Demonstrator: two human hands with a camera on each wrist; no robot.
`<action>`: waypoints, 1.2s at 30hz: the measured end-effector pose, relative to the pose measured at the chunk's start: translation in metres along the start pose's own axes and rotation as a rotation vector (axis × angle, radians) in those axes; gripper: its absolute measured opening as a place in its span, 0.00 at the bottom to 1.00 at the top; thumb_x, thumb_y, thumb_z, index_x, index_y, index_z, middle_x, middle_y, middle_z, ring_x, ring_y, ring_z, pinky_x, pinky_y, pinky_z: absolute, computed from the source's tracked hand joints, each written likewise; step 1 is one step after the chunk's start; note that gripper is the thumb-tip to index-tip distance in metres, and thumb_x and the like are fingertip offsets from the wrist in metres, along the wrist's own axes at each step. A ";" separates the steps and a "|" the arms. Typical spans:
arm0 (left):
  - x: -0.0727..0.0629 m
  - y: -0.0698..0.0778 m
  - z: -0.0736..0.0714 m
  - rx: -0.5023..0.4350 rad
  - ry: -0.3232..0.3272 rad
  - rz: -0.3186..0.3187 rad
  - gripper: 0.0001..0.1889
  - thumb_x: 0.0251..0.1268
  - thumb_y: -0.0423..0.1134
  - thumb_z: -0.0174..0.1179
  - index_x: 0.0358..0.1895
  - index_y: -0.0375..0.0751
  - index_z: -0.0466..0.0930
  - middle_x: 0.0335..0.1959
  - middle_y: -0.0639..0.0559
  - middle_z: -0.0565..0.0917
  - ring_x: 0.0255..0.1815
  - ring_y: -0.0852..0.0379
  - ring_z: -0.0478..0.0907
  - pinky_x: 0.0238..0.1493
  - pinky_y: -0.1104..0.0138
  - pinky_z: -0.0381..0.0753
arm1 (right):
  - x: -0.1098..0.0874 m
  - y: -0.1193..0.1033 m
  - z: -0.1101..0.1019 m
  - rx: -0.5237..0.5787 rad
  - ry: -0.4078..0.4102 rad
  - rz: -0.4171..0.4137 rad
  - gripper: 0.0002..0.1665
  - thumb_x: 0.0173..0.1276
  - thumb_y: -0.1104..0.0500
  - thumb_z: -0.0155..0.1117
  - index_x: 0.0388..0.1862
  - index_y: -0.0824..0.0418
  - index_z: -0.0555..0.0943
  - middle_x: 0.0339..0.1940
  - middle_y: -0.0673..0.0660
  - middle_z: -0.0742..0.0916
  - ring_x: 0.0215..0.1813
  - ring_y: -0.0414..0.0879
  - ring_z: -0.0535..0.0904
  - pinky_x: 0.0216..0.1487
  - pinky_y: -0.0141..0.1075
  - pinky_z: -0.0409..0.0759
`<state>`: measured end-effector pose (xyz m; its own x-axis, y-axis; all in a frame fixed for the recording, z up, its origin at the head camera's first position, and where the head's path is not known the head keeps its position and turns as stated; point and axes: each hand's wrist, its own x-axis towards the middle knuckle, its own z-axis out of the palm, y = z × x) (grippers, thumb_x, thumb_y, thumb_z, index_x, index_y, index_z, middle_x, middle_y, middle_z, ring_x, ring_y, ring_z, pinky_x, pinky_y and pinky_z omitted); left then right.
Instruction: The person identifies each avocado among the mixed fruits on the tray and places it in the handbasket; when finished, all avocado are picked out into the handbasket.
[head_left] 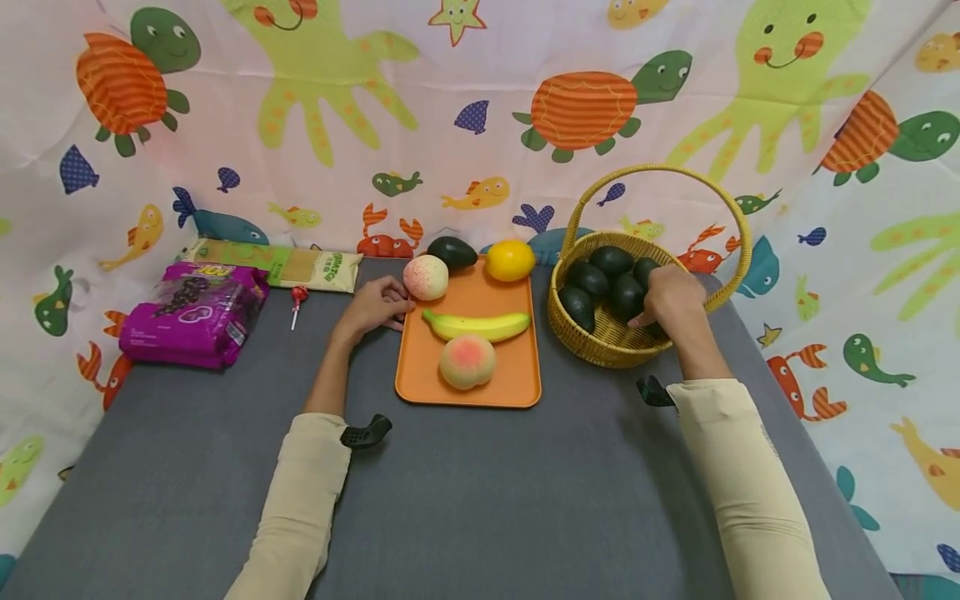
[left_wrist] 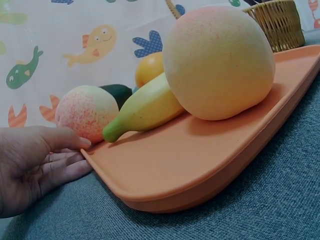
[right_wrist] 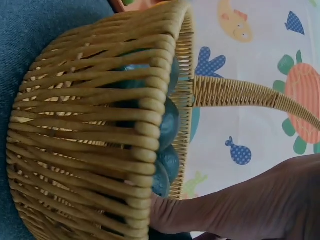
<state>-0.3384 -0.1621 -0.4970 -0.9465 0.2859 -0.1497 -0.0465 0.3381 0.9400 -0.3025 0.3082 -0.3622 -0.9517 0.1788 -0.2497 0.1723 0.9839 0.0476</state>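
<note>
My left hand is at the left edge of an orange tray, with the thumb at the rim and the fingers against the outer side. On the tray lie a speckled peach near that hand, a banana, a larger peach, an avocado and a lemon. My right hand reaches down into a yellow wicker basket and grips an avocado, mostly hidden under the fingers. Several other avocados sit in the basket.
The basket's tall handle arches above my right wrist. At the back left are a purple grape-print bag, a flat noodle packet and a red lollipop. A printed cloth hangs behind the grey table.
</note>
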 end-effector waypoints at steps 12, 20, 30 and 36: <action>-0.003 -0.001 0.005 -0.004 -0.015 -0.009 0.22 0.72 0.39 0.67 0.60 0.29 0.73 0.48 0.35 0.82 0.34 0.61 0.84 0.35 0.68 0.92 | 0.005 0.012 0.014 0.039 -0.051 -0.028 0.48 0.52 0.43 0.87 0.56 0.77 0.77 0.57 0.84 0.78 0.57 0.74 0.78 0.53 0.62 0.87; -0.006 0.004 -0.005 -0.011 -0.011 -0.008 0.21 0.73 0.37 0.65 0.59 0.27 0.73 0.47 0.35 0.82 0.34 0.59 0.85 0.35 0.66 0.93 | 0.001 -0.002 -0.001 0.054 -0.028 -0.057 0.50 0.51 0.42 0.87 0.56 0.78 0.77 0.56 0.80 0.81 0.53 0.68 0.79 0.56 0.60 0.85; -0.003 0.003 -0.004 -0.011 -0.028 -0.041 0.20 0.73 0.34 0.64 0.60 0.25 0.73 0.43 0.38 0.81 0.32 0.60 0.84 0.33 0.67 0.92 | -0.028 -0.027 -0.031 0.026 -0.019 -0.097 0.41 0.48 0.37 0.87 0.41 0.68 0.82 0.38 0.67 0.84 0.40 0.57 0.78 0.39 0.52 0.84; 0.000 0.001 0.000 0.009 0.002 -0.019 0.19 0.73 0.37 0.66 0.58 0.29 0.73 0.42 0.41 0.80 0.32 0.60 0.84 0.34 0.68 0.92 | -0.043 -0.056 -0.052 -0.024 -0.136 -0.173 0.35 0.53 0.35 0.84 0.32 0.63 0.79 0.29 0.59 0.78 0.30 0.52 0.79 0.30 0.37 0.76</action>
<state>-0.3380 -0.1618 -0.4959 -0.9462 0.2772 -0.1670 -0.0619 0.3515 0.9342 -0.2849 0.2455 -0.3038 -0.9231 0.0079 -0.3844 0.0022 0.9999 0.0152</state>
